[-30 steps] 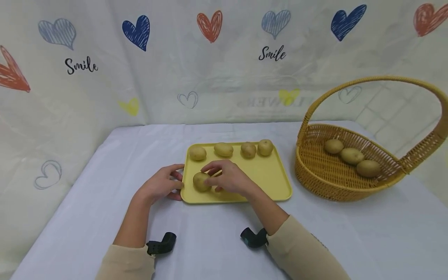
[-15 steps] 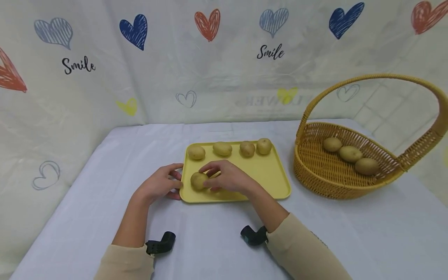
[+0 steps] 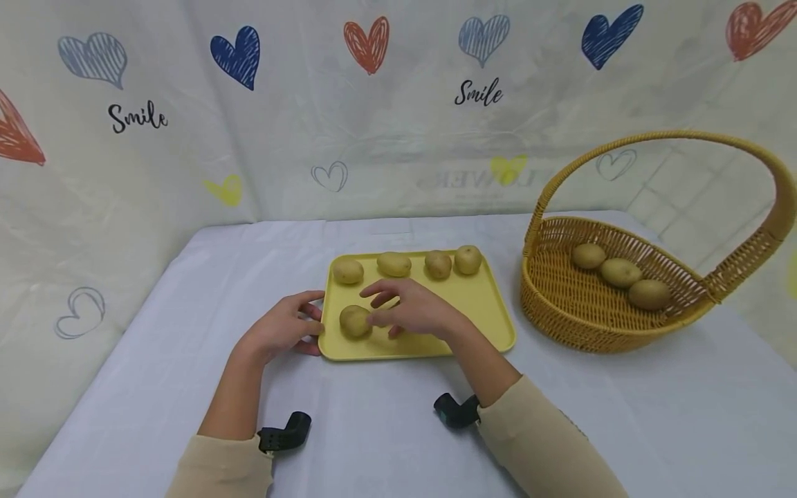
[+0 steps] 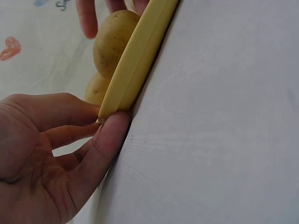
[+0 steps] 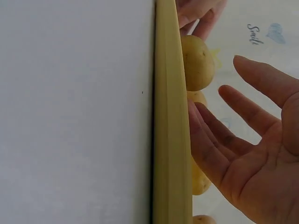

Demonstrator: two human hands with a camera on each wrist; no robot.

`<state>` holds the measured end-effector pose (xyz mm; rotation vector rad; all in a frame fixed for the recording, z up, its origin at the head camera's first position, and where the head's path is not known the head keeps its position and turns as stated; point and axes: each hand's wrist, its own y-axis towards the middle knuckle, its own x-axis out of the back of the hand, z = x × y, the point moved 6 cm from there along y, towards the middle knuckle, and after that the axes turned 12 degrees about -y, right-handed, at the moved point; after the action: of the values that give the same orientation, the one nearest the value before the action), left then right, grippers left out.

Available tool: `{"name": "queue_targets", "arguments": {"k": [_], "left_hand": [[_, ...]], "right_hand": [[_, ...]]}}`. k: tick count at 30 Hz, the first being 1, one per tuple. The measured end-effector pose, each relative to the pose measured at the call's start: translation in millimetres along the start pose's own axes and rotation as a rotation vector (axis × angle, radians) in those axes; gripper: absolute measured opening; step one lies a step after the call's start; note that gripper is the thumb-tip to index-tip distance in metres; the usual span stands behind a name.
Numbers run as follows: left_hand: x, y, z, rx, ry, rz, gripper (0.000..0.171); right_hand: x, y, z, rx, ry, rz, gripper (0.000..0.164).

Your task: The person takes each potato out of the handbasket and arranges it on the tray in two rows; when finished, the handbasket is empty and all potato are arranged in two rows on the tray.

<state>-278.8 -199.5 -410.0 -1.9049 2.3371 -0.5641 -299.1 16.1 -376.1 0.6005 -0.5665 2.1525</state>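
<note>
Colleague: What has just changed?

Operator: I see the right hand easing off the front potato. Half a second ago its index fingertip reached over the potato; now the fingers are spread and grip nothing. The thumb tip lies just beside the skin; I cannot tell whether they touch.

Colleague: What does this imply?

Operator: I judge the front potato placed. It rests on the yellow tray, at the left end towards the near edge, in front of the leftmost of four potatoes ranged along the far edge.

Colleague: And the left hand?

Operator: It pinches the tray's left edge by the near corner, apparently to steady it.

Colleague: Surroundings and obstacles?

Operator: At right, a wicker basket stands apart from the tray on the cloth-covered table; three potatoes lie inside in a slanting row. Its arched handle spans the opening, so I judge that any reach inside must pass clear of it. The right hand and forearm hide part of the tray from me.
</note>
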Motion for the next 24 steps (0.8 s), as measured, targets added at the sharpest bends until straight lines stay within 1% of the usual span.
{"name": "queue_targets", "arguments": {"k": [8, 17, 24], "left_hand": [[-0.1, 0.4, 0.4, -0.007, 0.004, 0.004, 0.073], [-1.6, 1.6, 1.0, -0.015, 0.015, 0.011, 0.073], [-0.9, 0.0, -0.7, -0.014, 0.024, 0.006, 0.073]], "right_hand": [[15, -5, 3, 0.054, 0.005, -0.041, 0.051], [31, -17, 9, 0.078, -0.017, -0.074, 0.053], [44, -25, 18, 0.123, 0.006, -0.112, 0.049]]}}
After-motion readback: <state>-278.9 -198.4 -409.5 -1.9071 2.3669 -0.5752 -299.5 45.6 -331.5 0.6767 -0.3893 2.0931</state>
